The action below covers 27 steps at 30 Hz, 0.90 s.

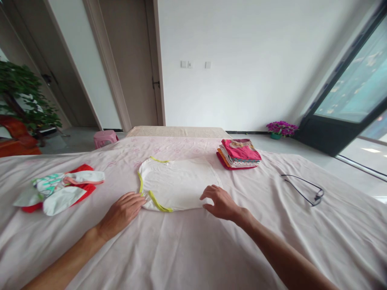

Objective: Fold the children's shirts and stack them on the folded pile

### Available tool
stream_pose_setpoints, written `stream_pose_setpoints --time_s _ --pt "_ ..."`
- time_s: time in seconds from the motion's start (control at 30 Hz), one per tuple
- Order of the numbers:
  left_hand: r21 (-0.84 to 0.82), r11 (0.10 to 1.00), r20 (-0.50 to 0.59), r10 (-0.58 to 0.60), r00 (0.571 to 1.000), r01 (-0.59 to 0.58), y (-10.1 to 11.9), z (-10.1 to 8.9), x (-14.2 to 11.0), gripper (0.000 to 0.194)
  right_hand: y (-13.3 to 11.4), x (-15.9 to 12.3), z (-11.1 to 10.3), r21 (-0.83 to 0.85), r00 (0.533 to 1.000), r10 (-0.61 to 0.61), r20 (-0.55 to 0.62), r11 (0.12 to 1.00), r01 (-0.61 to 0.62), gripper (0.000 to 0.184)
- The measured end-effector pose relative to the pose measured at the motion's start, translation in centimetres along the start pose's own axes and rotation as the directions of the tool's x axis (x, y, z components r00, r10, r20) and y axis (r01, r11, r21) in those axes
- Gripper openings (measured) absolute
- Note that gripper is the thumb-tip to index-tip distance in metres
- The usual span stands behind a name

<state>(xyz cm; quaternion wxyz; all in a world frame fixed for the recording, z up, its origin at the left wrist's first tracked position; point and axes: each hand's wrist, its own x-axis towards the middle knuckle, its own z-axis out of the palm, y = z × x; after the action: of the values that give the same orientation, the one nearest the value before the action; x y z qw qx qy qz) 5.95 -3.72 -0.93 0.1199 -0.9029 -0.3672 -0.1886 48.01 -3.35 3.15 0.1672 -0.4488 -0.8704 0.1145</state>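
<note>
A small white garment with yellow-green trim point(178, 183) lies flat, partly folded, on the pale pink bed sheet point(193, 249). My left hand point(122, 211) rests palm down at its near left edge, fingers together and touching the trim. At the near right edge, my right hand point(220, 201) has its fingers curled and spread on the fabric's hem. Neither hand lifts the cloth.
A stack of folded clothes with a pink top piece point(238, 154) sits at the back right. A loose heap of white, red and patterned garments point(59, 188) lies at the left. Black clothes hanger point(305, 189) on the right. Pink stool point(104, 138), plant point(24, 96), flower pot point(281, 129) beyond.
</note>
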Motion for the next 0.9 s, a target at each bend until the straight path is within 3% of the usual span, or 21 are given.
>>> stream_pose_setpoints --time_s 0.17,0.33,0.53,0.63,0.77,0.9 --pt "-0.055 0.995 -0.036 -0.083 0.996 0.081 0.3 0.2 0.6 0.029 1.1 -4.1 -1.1 -0.204 0.997 0.043 0.069 0.979 -0.028 0.039" --pt "-0.104 0.986 -0.048 -0.138 0.989 0.132 -0.2 1.0 1.0 0.023 2.4 -3.9 0.0 -0.339 0.996 0.091 -0.001 0.937 -0.086 0.028" --pt "-0.201 0.977 -0.034 -0.074 0.997 0.066 -0.7 -0.6 0.0 0.024 2.0 -4.0 -1.2 -0.246 0.998 0.06 -0.028 0.967 -0.065 0.023" --pt "-0.286 0.943 0.057 -0.162 0.985 0.172 -0.6 -2.1 -0.7 0.019 1.6 -4.2 -2.4 -0.192 0.999 0.023 -0.025 0.981 -0.028 0.022" --pt "-0.363 0.807 0.244 -0.401 0.883 0.466 -1.2 -2.5 0.0 0.02 2.4 -2.6 -2.8 -0.085 0.997 0.042 -0.069 0.995 -0.048 0.022" --pt "-0.471 0.615 0.265 -0.585 0.767 0.632 -2.7 -0.8 2.3 0.031 4.8 0.9 -2.1 0.093 0.977 0.145 -0.155 0.987 -0.132 0.026"
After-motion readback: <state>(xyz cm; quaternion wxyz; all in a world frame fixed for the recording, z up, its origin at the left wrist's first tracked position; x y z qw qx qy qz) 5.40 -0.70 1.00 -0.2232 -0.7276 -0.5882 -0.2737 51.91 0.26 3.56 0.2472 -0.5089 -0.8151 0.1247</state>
